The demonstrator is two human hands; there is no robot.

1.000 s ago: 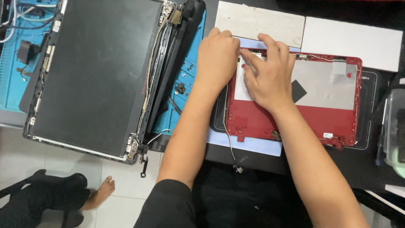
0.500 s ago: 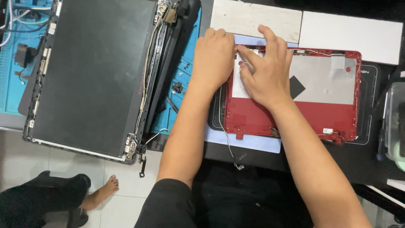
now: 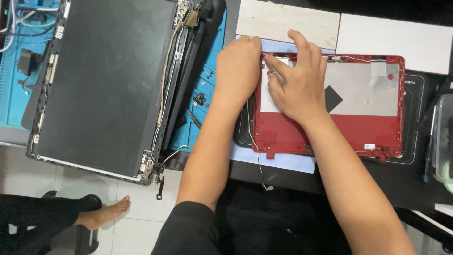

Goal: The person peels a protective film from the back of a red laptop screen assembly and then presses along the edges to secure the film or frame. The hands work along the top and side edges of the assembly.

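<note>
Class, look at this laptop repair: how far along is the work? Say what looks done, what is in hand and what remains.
Done: the dark screen panel lies apart on the blue mat, and the red lid lies open, inside up. In hand: the left hand and right hand press at the lid's upper left corner, where a thin cable runs. Left: the cable's loose end still hangs off the lid's near edge.

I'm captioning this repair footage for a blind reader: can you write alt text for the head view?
Seen from above, a person's left hand and right hand press on the upper left corner of a red laptop lid shell lined with silver foil. Left of it, a dark laptop screen panel with exposed hinges and cables lies on a blue work mat.
</note>
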